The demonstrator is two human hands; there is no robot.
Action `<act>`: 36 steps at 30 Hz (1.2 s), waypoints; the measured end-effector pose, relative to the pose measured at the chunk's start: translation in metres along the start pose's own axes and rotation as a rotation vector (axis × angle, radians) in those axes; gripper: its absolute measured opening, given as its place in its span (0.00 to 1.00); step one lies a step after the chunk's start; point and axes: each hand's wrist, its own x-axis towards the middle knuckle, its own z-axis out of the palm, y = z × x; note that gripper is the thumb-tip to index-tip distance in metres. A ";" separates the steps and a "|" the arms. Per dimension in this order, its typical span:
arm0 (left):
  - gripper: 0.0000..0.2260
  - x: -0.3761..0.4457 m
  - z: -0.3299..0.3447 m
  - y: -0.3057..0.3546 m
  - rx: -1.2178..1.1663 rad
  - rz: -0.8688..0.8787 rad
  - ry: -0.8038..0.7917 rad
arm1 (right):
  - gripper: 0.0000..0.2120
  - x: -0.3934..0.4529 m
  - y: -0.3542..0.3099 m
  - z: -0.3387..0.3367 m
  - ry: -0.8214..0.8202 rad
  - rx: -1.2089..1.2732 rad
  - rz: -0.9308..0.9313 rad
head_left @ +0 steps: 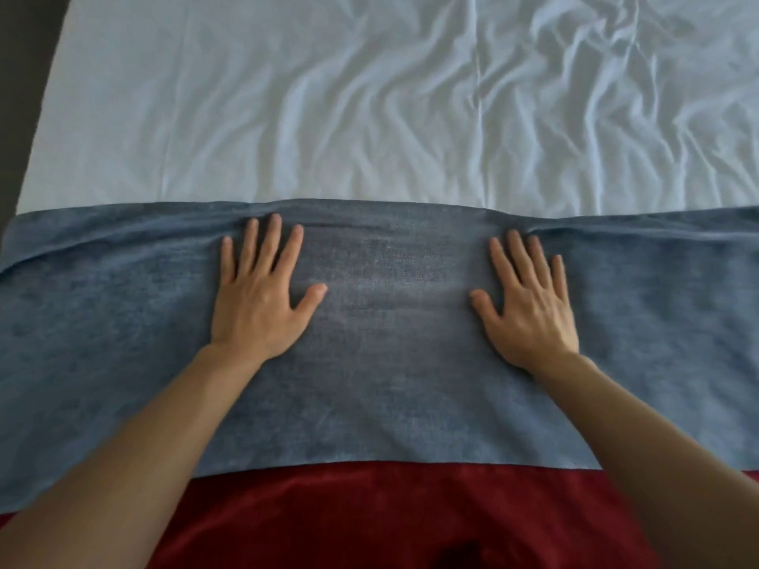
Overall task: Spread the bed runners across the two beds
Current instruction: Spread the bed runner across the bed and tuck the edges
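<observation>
A blue-grey bed runner lies flat across the bed from the left edge to the right edge of the view. Its far edge shows a low fold. My left hand presses palm-down on the runner left of centre, fingers spread. My right hand rests palm-down on it right of centre, fingers apart. Neither hand grips the cloth. Beyond the runner the white sheet is wrinkled, most on the right side.
A dark red cloth covers the near part of the bed under my forearms. The bed's left edge meets a dark floor strip at the upper left.
</observation>
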 end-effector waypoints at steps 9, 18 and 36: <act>0.36 -0.003 -0.012 0.153 -0.166 0.226 0.025 | 0.34 -0.037 0.054 -0.022 0.077 0.057 0.073; 0.31 -0.001 0.016 0.359 -0.098 0.451 -0.072 | 0.34 -0.066 0.178 -0.015 0.010 0.049 -0.010; 0.36 0.048 0.033 0.574 -0.026 0.303 -0.092 | 0.36 -0.080 0.427 -0.023 0.074 0.131 0.160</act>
